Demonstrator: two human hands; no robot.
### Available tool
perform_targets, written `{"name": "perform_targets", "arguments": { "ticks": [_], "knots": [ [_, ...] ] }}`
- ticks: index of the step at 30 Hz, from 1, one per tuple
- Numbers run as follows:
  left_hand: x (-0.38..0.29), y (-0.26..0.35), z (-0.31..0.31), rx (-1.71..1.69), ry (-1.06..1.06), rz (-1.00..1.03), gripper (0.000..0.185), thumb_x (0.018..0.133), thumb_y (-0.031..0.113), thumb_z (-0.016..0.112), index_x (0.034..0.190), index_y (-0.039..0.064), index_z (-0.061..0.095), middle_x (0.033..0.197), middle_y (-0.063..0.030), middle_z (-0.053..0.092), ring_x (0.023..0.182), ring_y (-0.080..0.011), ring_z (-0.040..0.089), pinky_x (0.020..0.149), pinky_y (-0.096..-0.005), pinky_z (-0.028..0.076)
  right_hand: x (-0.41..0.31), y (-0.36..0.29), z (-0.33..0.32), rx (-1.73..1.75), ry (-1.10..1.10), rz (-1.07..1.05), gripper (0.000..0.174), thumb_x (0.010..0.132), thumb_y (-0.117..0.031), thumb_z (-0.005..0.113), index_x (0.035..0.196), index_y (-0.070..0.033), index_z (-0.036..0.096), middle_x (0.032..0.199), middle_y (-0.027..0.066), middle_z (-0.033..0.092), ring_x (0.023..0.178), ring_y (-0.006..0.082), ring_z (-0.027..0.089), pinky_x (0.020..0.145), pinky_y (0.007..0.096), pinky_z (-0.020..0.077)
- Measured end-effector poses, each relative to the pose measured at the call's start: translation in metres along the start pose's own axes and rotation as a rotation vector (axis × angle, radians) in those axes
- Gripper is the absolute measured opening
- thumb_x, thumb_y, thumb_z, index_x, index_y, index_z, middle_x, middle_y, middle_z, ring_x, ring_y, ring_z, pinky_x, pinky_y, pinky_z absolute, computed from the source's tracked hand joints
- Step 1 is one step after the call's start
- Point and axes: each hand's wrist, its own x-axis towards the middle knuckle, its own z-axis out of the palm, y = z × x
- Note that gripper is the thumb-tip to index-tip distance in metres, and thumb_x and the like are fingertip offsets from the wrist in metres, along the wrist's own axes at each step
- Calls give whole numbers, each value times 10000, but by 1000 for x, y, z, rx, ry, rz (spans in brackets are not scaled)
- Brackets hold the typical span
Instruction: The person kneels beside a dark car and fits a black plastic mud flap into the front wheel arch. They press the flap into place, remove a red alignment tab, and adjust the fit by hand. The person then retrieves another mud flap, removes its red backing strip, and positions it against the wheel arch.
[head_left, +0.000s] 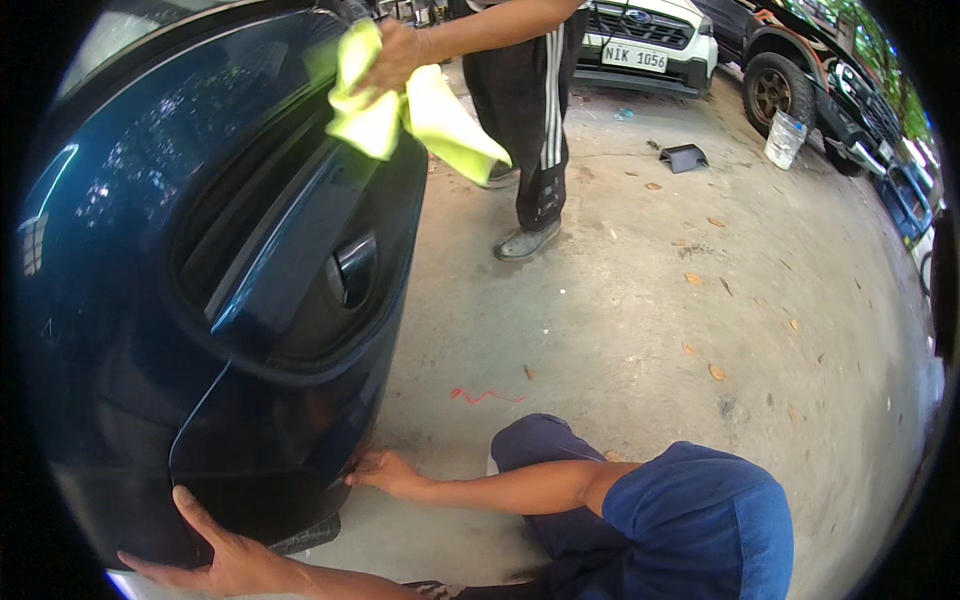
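A dark blue car bumper (97, 360) with a black recessed opening fills the left side. My left hand (232, 559) lies at its lower left with thumb and fingers spread, the thumb against a panel seam (196, 412). At the bumper's lower right edge, my right hand (386, 474) has its fingers curled around the rim; some fingertips are hidden. Above, another person's hand (390, 56) holds a bright yellow-green cloth (454, 131) against the upper part of the bumper.
That person stands beyond the bumper in black striped trousers (536, 112). Dry leaves lie on the concrete floor (622, 300), with a red squiggle (484, 395) near my knee (536, 439). Farther back are a white car (652, 30), a black plastic part (684, 158) and a stained bucket (785, 139).
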Motion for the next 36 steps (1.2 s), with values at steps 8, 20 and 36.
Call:
{"name": "perform_targets", "arguments": {
  "ticks": [8, 20, 36],
  "knots": [
    [4, 3, 5, -152, 88, 85, 1282, 674, 605, 964, 1621, -24, 373, 1607, -407, 338, 1521, -539, 329, 1241, -631, 297, -1, -5, -2, 134, -31, -123, 556, 896, -385, 880, 1227, 32, 719, 1041, 130, 788, 1050, 204, 709, 979, 360, 519],
    [2, -3, 4, -152, 83, 110, 1270, 680, 594, 968, 1612, -37, 380, 1567, -403, 379, 1499, -544, 349, 1237, -637, 297, 7, 12, 3, 212, -43, -121, 518, 916, -307, 861, 1272, 35, 703, 925, 84, 752, 960, 163, 671, 961, 351, 503],
    [2, 7, 3, -218, 41, 60, 1271, 712, 572, 963, 1637, -25, 328, 1616, -416, 291, 1537, -541, 282, 1244, -642, 275, 5, 5, 0, 159, -43, -87, 525, 909, -294, 857, 1253, 72, 703, 1066, 152, 783, 1054, 205, 698, 994, 367, 505]
  ]
}}
